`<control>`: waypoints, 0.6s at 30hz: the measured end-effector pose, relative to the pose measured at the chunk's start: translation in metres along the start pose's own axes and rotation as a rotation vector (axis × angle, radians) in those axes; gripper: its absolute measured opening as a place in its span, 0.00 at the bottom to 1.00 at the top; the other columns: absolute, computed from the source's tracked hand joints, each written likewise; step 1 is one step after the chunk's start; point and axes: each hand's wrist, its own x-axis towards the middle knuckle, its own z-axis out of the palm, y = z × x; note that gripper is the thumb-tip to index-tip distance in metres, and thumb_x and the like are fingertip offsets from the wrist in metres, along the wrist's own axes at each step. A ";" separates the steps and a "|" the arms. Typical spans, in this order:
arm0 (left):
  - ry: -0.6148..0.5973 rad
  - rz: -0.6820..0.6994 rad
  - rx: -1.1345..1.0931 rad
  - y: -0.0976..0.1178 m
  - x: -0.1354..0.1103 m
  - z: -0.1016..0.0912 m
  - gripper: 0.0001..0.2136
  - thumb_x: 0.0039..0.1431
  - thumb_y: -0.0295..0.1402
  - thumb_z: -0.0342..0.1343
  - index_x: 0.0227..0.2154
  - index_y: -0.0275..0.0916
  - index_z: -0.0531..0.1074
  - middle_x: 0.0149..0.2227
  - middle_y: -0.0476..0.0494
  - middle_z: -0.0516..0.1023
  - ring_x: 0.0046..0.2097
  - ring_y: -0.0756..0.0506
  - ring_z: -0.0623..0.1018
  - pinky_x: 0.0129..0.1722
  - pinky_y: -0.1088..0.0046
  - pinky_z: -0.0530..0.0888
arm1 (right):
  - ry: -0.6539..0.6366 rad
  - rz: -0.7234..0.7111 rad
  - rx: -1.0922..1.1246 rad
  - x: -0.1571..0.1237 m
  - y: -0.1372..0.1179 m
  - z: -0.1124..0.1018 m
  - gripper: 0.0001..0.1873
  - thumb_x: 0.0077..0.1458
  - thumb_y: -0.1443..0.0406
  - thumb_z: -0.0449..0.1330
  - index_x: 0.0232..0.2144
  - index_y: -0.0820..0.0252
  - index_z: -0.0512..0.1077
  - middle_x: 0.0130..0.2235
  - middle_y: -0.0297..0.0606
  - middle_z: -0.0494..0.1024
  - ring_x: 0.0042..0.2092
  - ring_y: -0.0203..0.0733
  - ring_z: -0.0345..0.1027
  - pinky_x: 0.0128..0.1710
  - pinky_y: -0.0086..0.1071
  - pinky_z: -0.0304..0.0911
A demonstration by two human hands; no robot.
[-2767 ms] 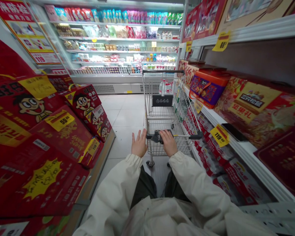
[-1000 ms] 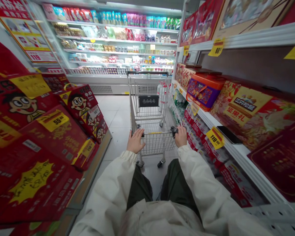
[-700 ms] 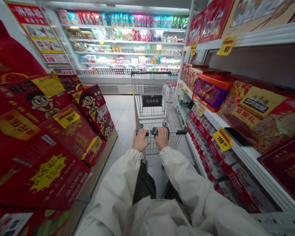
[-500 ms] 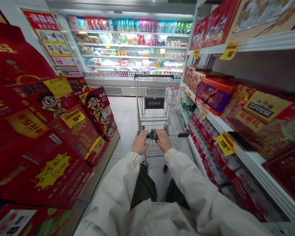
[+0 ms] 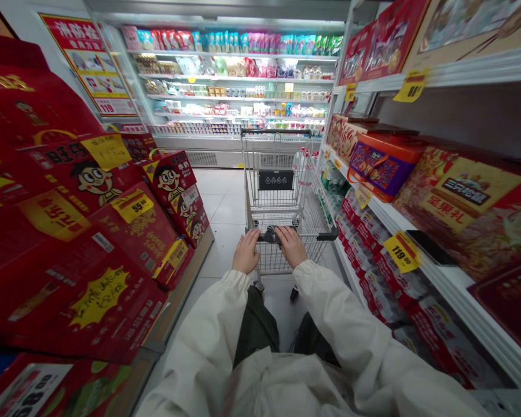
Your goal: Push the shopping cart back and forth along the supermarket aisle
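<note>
A wire shopping cart stands straight in front of me, with a dark panel on its child-seat part. Its dark handle bar runs across under both of my hands. My left hand is closed over the bar's left end. Near the bar's middle, my right hand is wrapped on it from above. Between the hands, a dark fitting shows on the bar. No goods can be made out in the basket.
Stacked red gift boxes line the left. On the right, white shelves carry boxed goods, a purple and orange box and a black phone-like slab. A lit refrigerated display spans the aisle's far end, beyond pale floor tiles.
The view has shifted slightly, so the shelves and cart sit a little further right in the picture. Both hands keep their hold on the cart handle.
</note>
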 end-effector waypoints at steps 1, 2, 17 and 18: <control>0.002 0.002 -0.003 -0.001 0.000 0.000 0.36 0.46 0.18 0.47 0.63 0.35 0.58 0.66 0.39 0.62 0.68 0.39 0.56 0.68 0.52 0.53 | -0.006 0.004 -0.019 -0.005 0.009 -0.006 0.32 0.55 0.76 0.50 0.62 0.62 0.63 0.61 0.44 0.67 0.65 0.48 0.53 0.65 0.48 0.51; 0.005 0.006 -0.010 -0.002 0.000 0.001 0.37 0.46 0.18 0.47 0.63 0.36 0.58 0.66 0.40 0.62 0.69 0.39 0.56 0.68 0.52 0.53 | 0.000 0.024 -0.040 -0.010 0.019 -0.013 0.31 0.55 0.76 0.50 0.62 0.60 0.63 0.62 0.43 0.67 0.65 0.48 0.52 0.65 0.49 0.51; 0.130 0.012 -0.137 -0.014 0.003 0.013 0.33 0.47 0.20 0.50 0.59 0.40 0.64 0.58 0.40 0.67 0.66 0.37 0.60 0.66 0.52 0.59 | 0.189 -0.084 -0.146 -0.036 -0.021 -0.001 0.23 0.62 0.74 0.50 0.56 0.57 0.71 0.51 0.44 0.76 0.55 0.44 0.66 0.58 0.39 0.61; 0.131 0.015 -0.143 -0.014 0.002 0.013 0.33 0.47 0.20 0.50 0.59 0.40 0.64 0.58 0.40 0.67 0.66 0.37 0.60 0.66 0.52 0.59 | 0.191 -0.093 -0.140 -0.032 -0.021 0.004 0.22 0.62 0.74 0.49 0.54 0.58 0.72 0.51 0.43 0.77 0.54 0.44 0.66 0.57 0.38 0.61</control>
